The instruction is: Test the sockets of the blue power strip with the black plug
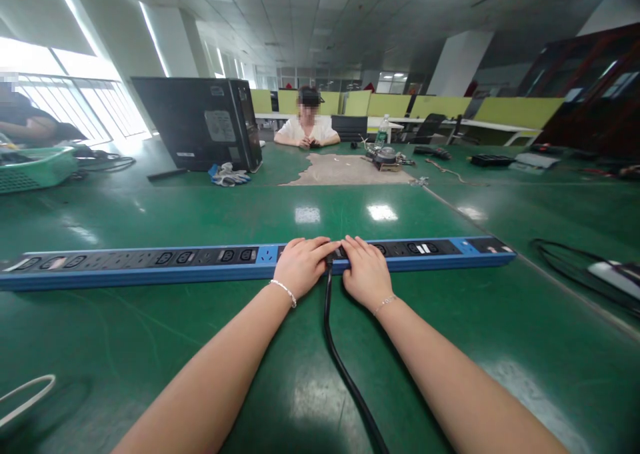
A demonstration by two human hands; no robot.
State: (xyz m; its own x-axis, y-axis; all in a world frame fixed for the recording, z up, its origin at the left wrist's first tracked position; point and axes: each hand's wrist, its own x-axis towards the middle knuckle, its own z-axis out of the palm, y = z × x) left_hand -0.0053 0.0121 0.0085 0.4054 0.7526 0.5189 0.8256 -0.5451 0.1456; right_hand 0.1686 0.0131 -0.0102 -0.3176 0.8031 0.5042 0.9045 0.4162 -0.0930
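A long blue power strip with black socket sections lies across the green table. My left hand rests over its middle, fingers closed together and pointing right. Just to the right, my right hand lies on the strip too, its fingers bent over the top and close to the left fingertips. Between the hands, a thick black cable comes off the strip and runs down toward me. Its plug end is mostly hidden by the fingers, so what they grip cannot be made out.
A black computer case and gloves stand beyond the strip at left. A green basket is at far left, black cables at right. Across the table sits a person; a white loop is near left.
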